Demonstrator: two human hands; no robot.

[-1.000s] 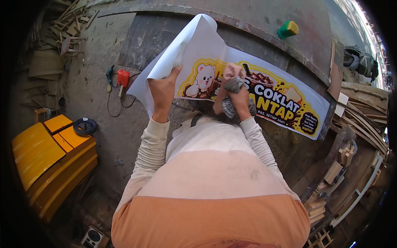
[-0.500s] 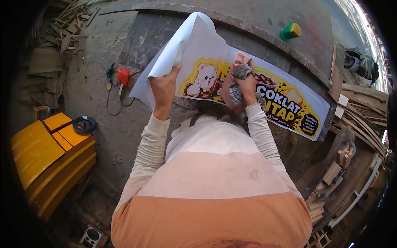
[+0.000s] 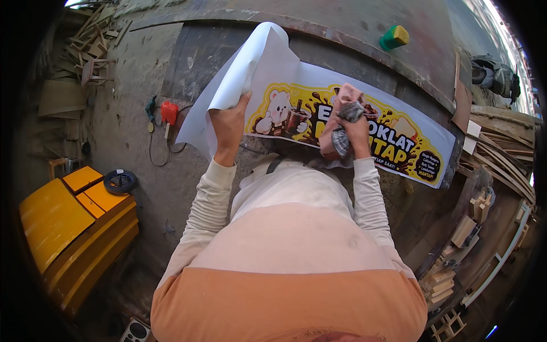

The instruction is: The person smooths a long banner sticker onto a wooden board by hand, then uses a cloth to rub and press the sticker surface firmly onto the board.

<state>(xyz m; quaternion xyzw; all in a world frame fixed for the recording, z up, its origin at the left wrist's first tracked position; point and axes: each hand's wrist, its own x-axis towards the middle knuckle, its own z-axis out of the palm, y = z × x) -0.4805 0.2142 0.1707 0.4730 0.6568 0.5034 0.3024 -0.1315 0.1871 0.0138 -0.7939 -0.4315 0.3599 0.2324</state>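
A printed sticker sheet with a cartoon bear, a drink and yellow artwork lies across the board in front of me. Its left part is lifted and curled back, so the white backing shows. My left hand is closed on the lower edge of that curled part. My right hand grips a bunched pink and grey plaid cloth and presses it on the middle of the print, covering some of the lettering.
A green and yellow sponge-like object stands on the far surface. On the floor at left are a red tool with a cord, a small black wheel and a yellow cabinet. Wood strips are piled at right.
My right hand and the cloth have slid a little to the right over the print, uncovering the bear's drink cup. My left hand still holds the curled end.
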